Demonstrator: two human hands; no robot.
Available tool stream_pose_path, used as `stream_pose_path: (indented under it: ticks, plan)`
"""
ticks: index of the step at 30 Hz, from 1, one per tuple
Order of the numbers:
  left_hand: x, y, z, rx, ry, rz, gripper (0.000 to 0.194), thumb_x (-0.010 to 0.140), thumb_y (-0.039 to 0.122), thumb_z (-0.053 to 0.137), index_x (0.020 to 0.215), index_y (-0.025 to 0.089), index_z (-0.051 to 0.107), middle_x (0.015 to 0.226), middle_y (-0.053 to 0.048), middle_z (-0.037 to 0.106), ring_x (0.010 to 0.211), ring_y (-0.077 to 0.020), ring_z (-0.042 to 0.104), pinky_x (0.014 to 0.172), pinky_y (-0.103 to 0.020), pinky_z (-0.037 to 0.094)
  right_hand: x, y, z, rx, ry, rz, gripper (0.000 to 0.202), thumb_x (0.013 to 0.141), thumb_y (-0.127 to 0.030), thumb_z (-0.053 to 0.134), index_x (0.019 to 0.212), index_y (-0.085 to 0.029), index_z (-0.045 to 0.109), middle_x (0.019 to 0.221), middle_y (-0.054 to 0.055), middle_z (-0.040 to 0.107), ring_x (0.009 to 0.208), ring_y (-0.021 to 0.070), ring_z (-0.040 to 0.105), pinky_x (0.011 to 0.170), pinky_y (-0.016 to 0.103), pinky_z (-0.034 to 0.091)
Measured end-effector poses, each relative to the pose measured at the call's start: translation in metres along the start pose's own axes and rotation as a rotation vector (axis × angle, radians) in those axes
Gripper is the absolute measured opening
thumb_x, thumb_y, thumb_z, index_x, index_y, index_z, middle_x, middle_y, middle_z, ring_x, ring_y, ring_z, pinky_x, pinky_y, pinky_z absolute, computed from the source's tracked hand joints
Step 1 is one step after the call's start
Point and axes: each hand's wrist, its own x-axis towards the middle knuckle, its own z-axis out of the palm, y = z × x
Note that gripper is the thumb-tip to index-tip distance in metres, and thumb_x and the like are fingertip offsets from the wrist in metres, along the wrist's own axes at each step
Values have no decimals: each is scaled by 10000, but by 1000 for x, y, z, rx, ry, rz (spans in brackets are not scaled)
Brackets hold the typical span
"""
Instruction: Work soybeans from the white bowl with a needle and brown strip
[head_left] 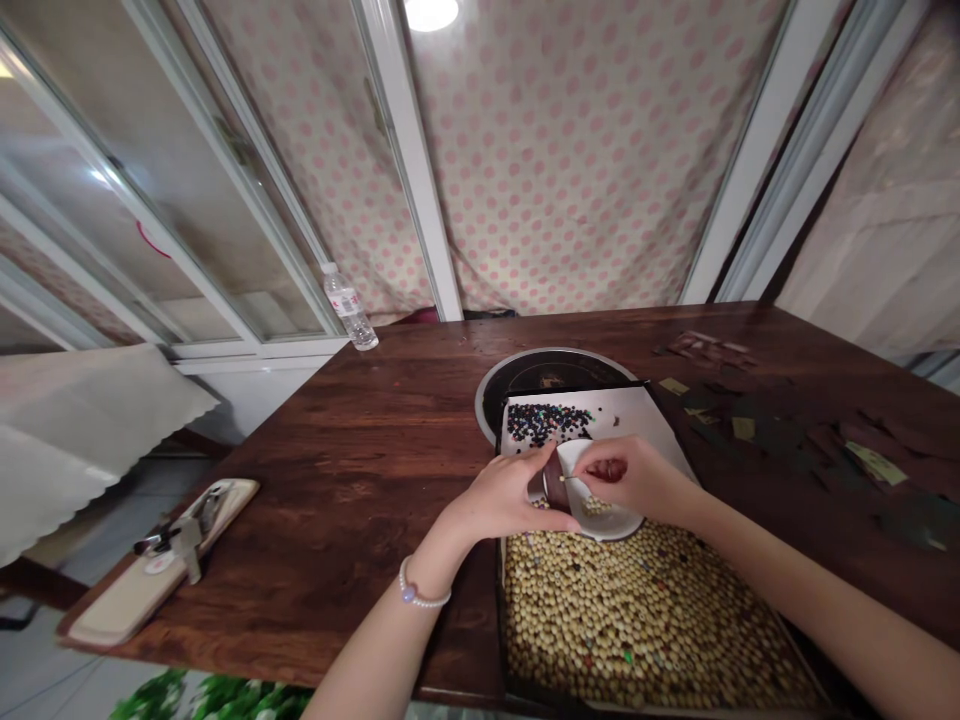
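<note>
"Where are your hands?"

"Over the tray, which lies at the near edge of the table. Your left hand is curved wide, thumb and forefinger on either side of a brown piece; whether you are squeezing it, I can't tell."

"And your right hand?"

"Its fingertips are pinching a small pale piece, just beside the brown one. Something brown also shows under your fingers, too hidden to make out."

"What's below them?"

"A white dish with a few pale beads inside, between the tray's two heaps. Pale beads, with odd coloured ones among them, fill the tray's near part; dark beads lie by its far left corner. The tray's far edge hides part of a round black disc."

"The rest of your table?"

"A bottle stands at the far left corner. Along the left edge, towards the near corner, lies a pale board with metal tools. Brown scraps and yellowish slips are scattered towards the right edge."
</note>
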Motion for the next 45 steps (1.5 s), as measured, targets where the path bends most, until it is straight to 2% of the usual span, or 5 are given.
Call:
stream_pose_path:
  ticks: [7,12,16,24,45]
  plan:
    - [0,1,-1,-16,-7,2,1014,621,637,684,1441,193,286,1397,-161,460,1261,-371,448,1029,-488,369,-2,-6,-2,-65,-148,-83,121,695,-163,601,707,-187,719,631,4,647,526,94,491,490,217,371]
    - [0,4,-1,5,3,-2,1013,624,632,686,1443,196,281,1380,-153,483,1256,-358,457,1024,-475,373,0,-8,2,-93,36,-49,146,723,-137,561,740,-172,701,640,4,659,531,92,492,502,216,368]
    - [0,5,-1,23,-3,-7,988,644,625,676,1440,192,283,1391,-151,471,1262,-347,454,1023,-470,375,-2,-8,2,-75,-104,-109,125,706,-132,584,714,-190,694,612,-16,637,529,89,493,483,204,357]
    - [0,2,1,45,1,-8,1006,636,660,657,1439,179,285,1397,-167,458,1267,-350,448,1024,-467,375,0,-4,1,27,67,-36,91,787,-234,574,784,-186,651,725,16,687,657,131,599,556,223,435]
    - [0,4,-1,11,-9,-1,998,642,626,679,1440,176,282,1373,-163,487,1248,-366,462,1012,-471,382,-4,-8,3,-62,-43,-86,105,688,-118,562,698,-179,646,593,-20,588,527,94,489,492,210,391]
